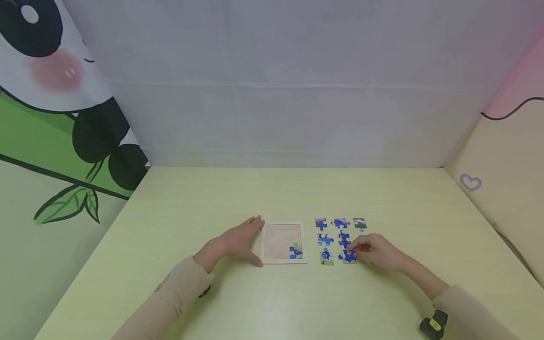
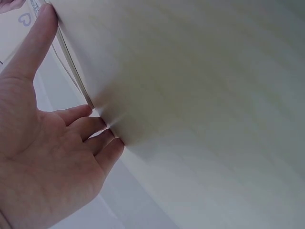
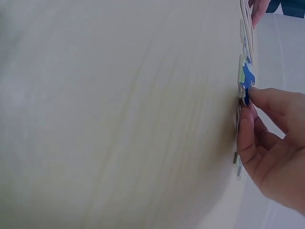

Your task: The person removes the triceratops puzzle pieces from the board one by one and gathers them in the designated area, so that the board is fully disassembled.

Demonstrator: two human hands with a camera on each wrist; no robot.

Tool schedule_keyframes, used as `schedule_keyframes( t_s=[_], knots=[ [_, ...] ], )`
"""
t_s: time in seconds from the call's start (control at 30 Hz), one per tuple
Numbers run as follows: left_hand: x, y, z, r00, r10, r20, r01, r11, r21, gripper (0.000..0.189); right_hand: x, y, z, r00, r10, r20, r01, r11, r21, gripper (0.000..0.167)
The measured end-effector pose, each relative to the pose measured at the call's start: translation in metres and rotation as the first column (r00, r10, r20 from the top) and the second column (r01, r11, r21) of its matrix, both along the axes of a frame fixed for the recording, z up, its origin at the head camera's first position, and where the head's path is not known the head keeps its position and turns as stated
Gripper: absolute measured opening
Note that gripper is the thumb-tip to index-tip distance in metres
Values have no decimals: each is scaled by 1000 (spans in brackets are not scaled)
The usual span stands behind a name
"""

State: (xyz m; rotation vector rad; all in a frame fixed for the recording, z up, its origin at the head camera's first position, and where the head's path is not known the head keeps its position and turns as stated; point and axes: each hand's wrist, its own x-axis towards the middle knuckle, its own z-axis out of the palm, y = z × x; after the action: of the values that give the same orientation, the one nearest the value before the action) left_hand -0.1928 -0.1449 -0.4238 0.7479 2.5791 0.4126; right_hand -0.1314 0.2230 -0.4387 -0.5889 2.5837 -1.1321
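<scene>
A square wooden puzzle tray (image 1: pixel 276 243) lies on the table with one blue-and-green piece (image 1: pixel 296 251) set in its lower right corner. My left hand (image 1: pixel 242 241) is spread along the tray's left side, thumb and fingertips resting at its edge; in the left wrist view the fingers (image 2: pixel 97 131) look fairly straight. To the right of the tray, my right hand (image 1: pixel 376 252) pinches a blue jigsaw puzzle piece (image 1: pixel 348 256) in the nearest row. The right wrist view has the thumb on top of that piece (image 3: pixel 247 78) and the curled fingers at its edge.
Several loose jigsaw pieces (image 1: pixel 325 240) lie in rows between the tray and my right hand, some maybe hidden under it. The pale table (image 1: pixel 212 193) ends at a white back wall (image 1: pixel 276 123), with printed panels on both sides.
</scene>
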Motion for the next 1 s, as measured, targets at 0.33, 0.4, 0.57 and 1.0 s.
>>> schedule_keyframes(
  t_s=[0.33, 0.4, 0.57, 1.0],
  knots=[
    [0, -1, -1, 1000, -1, -4, 1, 1000, 4, 108, -1, 0, 0, 1000, 12, -11, -11, 1000, 19, 17],
    [0, -1, -1, 1000, -3, -3, 3, 1000, 9, 108, -1, -1, -1, 1000, 6, -15, -6, 1000, 25, 16],
    [0, -1, -3, 1000, -11, -5, 11, 1000, 21, 108, -2, -1, -5, 1000, -11, -19, 12, 999, 40, 15],
    [0, -1, -3, 1000, -4, -7, 4, 1000, 3, 109, -4, -2, 4, 998, 49, -45, -47, 998, 43, 14]
  ],
)
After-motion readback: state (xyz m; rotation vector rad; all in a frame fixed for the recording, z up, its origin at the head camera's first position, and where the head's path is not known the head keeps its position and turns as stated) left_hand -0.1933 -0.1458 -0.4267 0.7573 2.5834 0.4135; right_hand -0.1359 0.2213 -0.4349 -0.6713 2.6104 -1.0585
